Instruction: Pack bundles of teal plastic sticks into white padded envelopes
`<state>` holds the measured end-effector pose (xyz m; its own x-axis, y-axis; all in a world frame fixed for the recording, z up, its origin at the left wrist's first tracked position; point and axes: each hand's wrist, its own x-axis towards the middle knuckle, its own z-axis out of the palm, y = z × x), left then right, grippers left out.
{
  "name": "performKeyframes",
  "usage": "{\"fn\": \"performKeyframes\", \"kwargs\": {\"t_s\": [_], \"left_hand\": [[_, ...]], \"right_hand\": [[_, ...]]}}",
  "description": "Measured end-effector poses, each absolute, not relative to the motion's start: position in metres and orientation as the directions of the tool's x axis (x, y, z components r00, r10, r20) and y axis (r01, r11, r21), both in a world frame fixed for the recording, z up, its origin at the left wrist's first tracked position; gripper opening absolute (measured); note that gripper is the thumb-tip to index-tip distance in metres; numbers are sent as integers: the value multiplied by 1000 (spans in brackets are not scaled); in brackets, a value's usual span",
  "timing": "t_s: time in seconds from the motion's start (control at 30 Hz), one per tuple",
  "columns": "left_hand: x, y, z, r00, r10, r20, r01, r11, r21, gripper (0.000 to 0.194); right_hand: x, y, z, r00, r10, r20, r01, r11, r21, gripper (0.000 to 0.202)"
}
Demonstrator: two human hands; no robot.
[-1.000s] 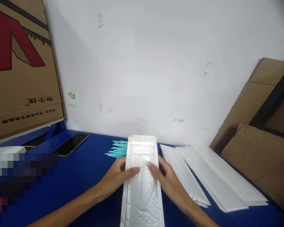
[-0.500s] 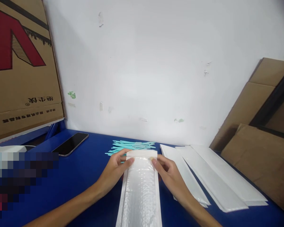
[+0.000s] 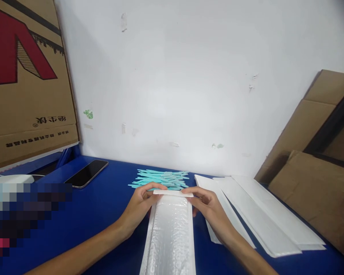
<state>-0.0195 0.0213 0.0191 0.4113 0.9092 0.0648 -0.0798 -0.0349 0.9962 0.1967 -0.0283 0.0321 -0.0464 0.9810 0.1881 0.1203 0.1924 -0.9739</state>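
Observation:
A long white bubble mailer (image 3: 169,233) lies lengthwise on the blue table (image 3: 109,206) in front of me. My left hand (image 3: 140,204) grips its far left corner and my right hand (image 3: 208,206) grips its far right corner, thumbs and fingers pinching the flap (image 3: 173,193), which stands bent up at the far end. Just beyond the flap lies a pile of teal strips (image 3: 160,178).
Several more white mailers (image 3: 260,217) lie fanned out to the right. Brown cardboard sheets (image 3: 312,183) lean at the far right. A dark phone (image 3: 87,173) lies at the left, below a large cardboard box (image 3: 25,84). A white wall stands behind.
The mailer has slid toward me, uncovering the teal strips. Both hands moved from pressing its middle to its far corners, and the flap has been bent up.

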Motion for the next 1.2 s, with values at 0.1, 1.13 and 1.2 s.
{"fn": "performKeyframes", "kwargs": {"t_s": [0.1, 1.13, 1.2], "left_hand": [[-23, 21, 21, 433, 901, -13, -151, 87, 985, 29], [-23, 16, 14, 567, 823, -17, -72, 70, 995, 24], [-21, 12, 15, 607, 794, -27, -76, 92, 993, 24]], "right_hand": [[198, -29, 32, -42, 979, 198, 85, 201, -976, 19], [189, -38, 26, -263, 952, 159, -103, 136, -985, 31], [186, -41, 27, -277, 935, 222, 9, 234, -972, 18]]}}
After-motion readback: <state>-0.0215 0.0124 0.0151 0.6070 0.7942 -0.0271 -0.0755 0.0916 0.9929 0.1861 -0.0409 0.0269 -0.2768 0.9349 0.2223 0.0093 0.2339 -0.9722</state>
